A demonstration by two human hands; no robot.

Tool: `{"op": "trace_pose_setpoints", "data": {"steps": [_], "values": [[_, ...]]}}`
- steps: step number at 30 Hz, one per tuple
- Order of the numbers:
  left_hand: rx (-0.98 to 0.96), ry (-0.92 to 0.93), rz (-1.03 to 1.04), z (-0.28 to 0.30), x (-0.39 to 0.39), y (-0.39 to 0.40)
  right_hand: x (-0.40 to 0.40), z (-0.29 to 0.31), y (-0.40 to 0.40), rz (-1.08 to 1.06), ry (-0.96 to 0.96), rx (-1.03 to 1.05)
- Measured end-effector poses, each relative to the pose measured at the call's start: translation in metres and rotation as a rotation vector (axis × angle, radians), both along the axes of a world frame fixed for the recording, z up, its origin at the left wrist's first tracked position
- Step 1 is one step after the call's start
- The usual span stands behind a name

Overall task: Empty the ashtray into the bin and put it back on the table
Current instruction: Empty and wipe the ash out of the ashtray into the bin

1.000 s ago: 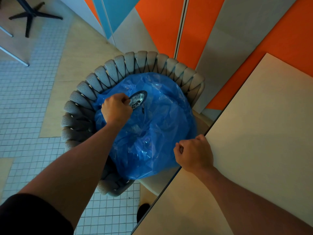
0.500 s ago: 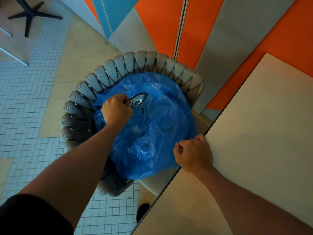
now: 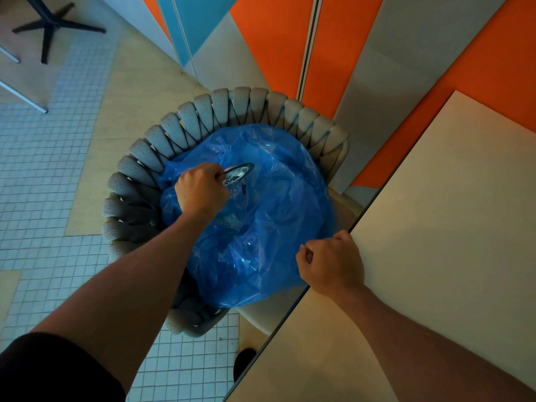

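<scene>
My left hand [image 3: 201, 189] grips a small round metal ashtray [image 3: 238, 174] by its near rim and holds it tilted steeply over the open blue bin bag [image 3: 261, 227]. The bag sits in a chair with a grey woven backrest [image 3: 185, 120]. Dark ash shows inside the ashtray. My right hand [image 3: 332, 264] is a closed fist at the bag's right edge, beside the corner of the beige table [image 3: 435, 227]; whether it pinches the plastic I cannot tell.
An orange, grey and blue panelled wall [image 3: 348, 53] stands behind the chair. White tiled floor [image 3: 43, 169] lies to the left. A black table base [image 3: 49, 27] stands at the top left. The dark tip of a shoe [image 3: 243, 361] shows below the table edge.
The ashtray has tipped further on edge over the bag. Both hands stay almost in the same place.
</scene>
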State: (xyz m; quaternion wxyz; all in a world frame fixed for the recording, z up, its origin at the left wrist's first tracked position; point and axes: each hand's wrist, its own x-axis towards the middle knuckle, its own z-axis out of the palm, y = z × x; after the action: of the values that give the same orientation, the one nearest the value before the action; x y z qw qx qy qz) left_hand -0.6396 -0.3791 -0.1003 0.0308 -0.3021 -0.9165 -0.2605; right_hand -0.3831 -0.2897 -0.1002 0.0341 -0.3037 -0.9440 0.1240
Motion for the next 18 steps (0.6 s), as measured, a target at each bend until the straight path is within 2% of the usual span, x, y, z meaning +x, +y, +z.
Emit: {"op": "trace_pose_setpoints", "data": {"steps": [18], "values": [[-0.116, 0.087, -0.141, -0.0036, 0.0005, -0.0016, 0.0001, 0.0005, 0.0000, -0.001, -0.003, -0.015]]}}
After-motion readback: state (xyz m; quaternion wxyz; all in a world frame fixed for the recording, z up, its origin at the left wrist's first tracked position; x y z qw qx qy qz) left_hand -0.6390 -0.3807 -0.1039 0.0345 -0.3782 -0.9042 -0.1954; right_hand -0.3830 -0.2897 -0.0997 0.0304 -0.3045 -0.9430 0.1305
